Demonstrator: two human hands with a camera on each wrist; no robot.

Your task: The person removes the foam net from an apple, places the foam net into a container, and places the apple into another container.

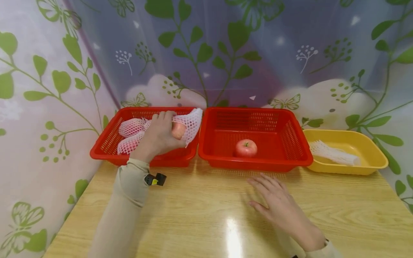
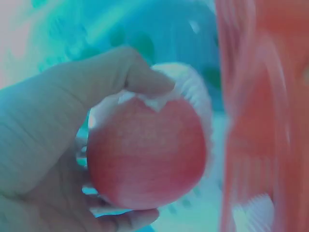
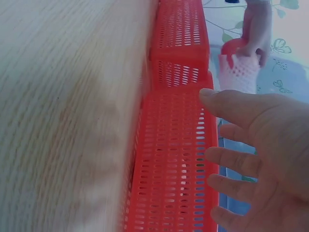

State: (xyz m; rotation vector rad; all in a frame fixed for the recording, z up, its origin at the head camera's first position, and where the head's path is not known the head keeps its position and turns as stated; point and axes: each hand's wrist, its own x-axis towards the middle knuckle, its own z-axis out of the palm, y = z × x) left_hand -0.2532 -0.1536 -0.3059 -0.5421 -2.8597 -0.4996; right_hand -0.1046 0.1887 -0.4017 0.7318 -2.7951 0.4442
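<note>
My left hand [image 1: 156, 136] grips a red apple [image 2: 147, 154] above the left red basket [image 1: 103, 154]. A white foam net [image 1: 193, 123] covers part of this apple; its bare side shows in the left wrist view, with thumb and fingers around it. Below and beside that hand lie pinkish net-wrapped fruits [image 1: 130, 128] in the left basket, partly hidden by the hand. My right hand [image 1: 279, 202] hovers empty over the table in front of the middle red basket [image 1: 258, 163], its fingers spread in the right wrist view. One bare apple [image 1: 246, 148] sits in the middle basket.
On the right, a yellow basket [image 1: 371, 166] holds a loose white foam net [image 1: 335, 154]. All the baskets stand in a row along the back of the wooden table [image 1: 200, 208]. Behind and to the left hangs a leaf-patterned curtain [image 1: 206, 53].
</note>
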